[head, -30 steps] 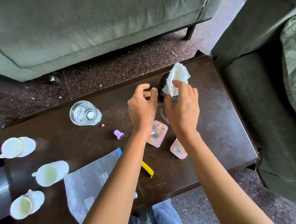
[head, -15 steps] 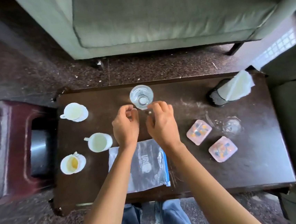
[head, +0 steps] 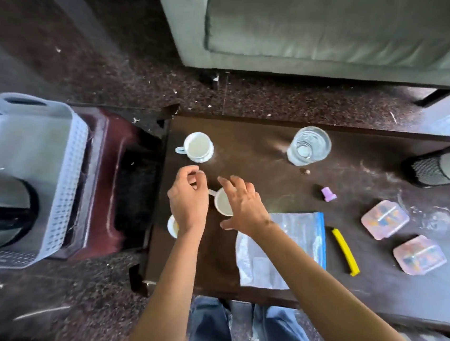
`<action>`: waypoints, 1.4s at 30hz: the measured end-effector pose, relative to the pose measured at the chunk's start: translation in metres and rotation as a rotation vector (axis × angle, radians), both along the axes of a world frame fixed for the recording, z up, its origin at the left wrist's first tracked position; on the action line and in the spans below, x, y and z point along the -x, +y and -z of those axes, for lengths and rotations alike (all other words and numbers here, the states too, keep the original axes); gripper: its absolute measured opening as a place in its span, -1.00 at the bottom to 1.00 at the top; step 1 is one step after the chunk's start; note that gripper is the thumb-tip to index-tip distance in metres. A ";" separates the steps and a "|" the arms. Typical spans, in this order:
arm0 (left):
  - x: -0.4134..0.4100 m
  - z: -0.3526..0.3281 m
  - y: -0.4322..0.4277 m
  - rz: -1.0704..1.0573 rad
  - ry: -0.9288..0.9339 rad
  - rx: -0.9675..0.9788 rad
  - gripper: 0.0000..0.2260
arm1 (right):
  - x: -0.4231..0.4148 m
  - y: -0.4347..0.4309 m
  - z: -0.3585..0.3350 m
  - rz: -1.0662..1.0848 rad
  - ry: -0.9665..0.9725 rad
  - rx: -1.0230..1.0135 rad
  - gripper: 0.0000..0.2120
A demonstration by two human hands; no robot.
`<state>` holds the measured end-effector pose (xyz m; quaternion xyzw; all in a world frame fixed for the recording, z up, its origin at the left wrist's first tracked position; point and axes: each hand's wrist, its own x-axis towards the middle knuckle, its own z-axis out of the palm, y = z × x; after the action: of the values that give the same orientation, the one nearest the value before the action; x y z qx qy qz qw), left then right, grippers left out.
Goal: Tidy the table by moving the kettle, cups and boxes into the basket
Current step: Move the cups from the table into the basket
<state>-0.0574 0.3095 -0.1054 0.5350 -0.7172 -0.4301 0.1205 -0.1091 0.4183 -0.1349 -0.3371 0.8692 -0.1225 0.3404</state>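
I am noting the white perforated basket (head: 59, 147) sitting on a dark red stool (head: 109, 181) just off the table's left edge. The steel kettle (head: 2, 208) is sitting inside it, and part of the basket's floor is showing bare. On the dark table (head: 257, 145) I am counting three white cups. The far cup (head: 198, 147) is standing near the left edge, then comes the middle cup (head: 223, 205), and the near cup (head: 172, 226) is half hidden under the left wrist. The left hand (head: 189, 198) is hovering curled beside the middle cup's handle; I cannot tell whether it is gripping. The right hand (head: 242, 201) is spreading its fingers over that cup's rim. Rightward, one glass tumbler (head: 308, 145), one zip bag (head: 288, 241), one yellow clip (head: 345, 252) and two pink boxes (head: 384, 219) (head: 419, 254) are lying apart.
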 end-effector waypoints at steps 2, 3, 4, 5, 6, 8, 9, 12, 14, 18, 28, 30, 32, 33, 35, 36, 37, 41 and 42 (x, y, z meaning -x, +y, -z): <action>-0.009 0.001 -0.010 -0.001 -0.005 -0.021 -0.87 | -0.008 -0.005 0.006 -0.015 0.060 -0.044 -0.10; -0.013 0.002 -0.014 -0.002 -0.007 -0.029 -0.87 | -0.011 -0.007 0.008 -0.004 0.106 -0.043 -0.17; -0.017 0.003 -0.019 -0.003 -0.008 -0.031 -0.87 | -0.013 -0.008 0.010 0.019 0.142 -0.034 -0.24; -0.020 0.003 -0.023 -0.002 -0.008 -0.035 -0.86 | -0.015 -0.009 0.011 0.048 0.161 -0.023 -0.28; -0.023 0.004 -0.027 -0.001 -0.007 -0.038 -0.86 | -0.015 -0.010 0.011 0.071 0.167 -0.021 -0.30; -0.029 0.004 -0.035 -0.002 -0.008 -0.044 -0.86 | -0.016 -0.013 0.008 0.106 0.165 -0.037 -0.31; -0.031 0.003 -0.040 -0.005 -0.008 -0.047 -0.86 | -0.017 -0.016 0.004 0.130 0.163 -0.044 -0.31; -0.037 -0.001 -0.056 -0.041 0.007 -0.053 -0.85 | -0.018 -0.033 -0.016 0.227 0.189 -0.008 -0.31; -0.041 -0.006 -0.071 -0.079 0.034 -0.048 -0.86 | -0.018 -0.055 -0.036 0.250 0.233 0.063 -0.31; -0.051 -0.021 -0.115 -0.223 0.140 -0.018 -0.89 | -0.018 -0.116 -0.084 0.223 0.287 0.282 -0.31; -0.076 -0.055 -0.238 -0.727 0.463 0.296 -0.70 | -0.013 -0.337 -0.139 -0.215 0.157 0.524 -0.21; -0.078 -0.053 -0.251 -0.718 0.412 0.286 -0.68 | -0.019 -0.383 -0.126 -0.386 0.204 0.463 -0.25; -0.078 -0.050 -0.257 -0.721 0.390 0.237 -0.66 | -0.026 -0.420 -0.110 -0.526 0.326 0.420 -0.27; -0.078 -0.048 -0.259 -0.728 0.388 0.220 -0.66 | -0.031 -0.435 -0.102 -0.569 0.379 0.396 -0.26; -0.079 -0.044 -0.263 -0.744 0.377 0.184 -0.66 | -0.038 -0.460 -0.089 -0.643 0.438 0.320 -0.26; -0.079 -0.042 -0.264 -0.751 0.376 0.152 -0.65 | -0.041 -0.470 -0.084 -0.657 0.439 0.302 -0.26; -0.079 -0.039 -0.265 -0.759 0.375 0.113 -0.65 | -0.044 -0.478 -0.081 -0.646 0.434 0.299 -0.25; -0.084 -0.025 -0.276 -0.787 0.397 0.031 -0.65 | -0.058 -0.502 -0.070 -0.562 0.362 0.320 -0.25; -0.084 -0.023 -0.278 -0.784 0.401 0.028 -0.65 | -0.059 -0.505 -0.069 -0.547 0.347 0.325 -0.27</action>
<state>0.0266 0.0316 -0.0824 0.6711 -0.4280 -0.4372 0.4186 -0.0502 -0.0870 -0.0660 -0.6227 0.7608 -0.1045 0.1501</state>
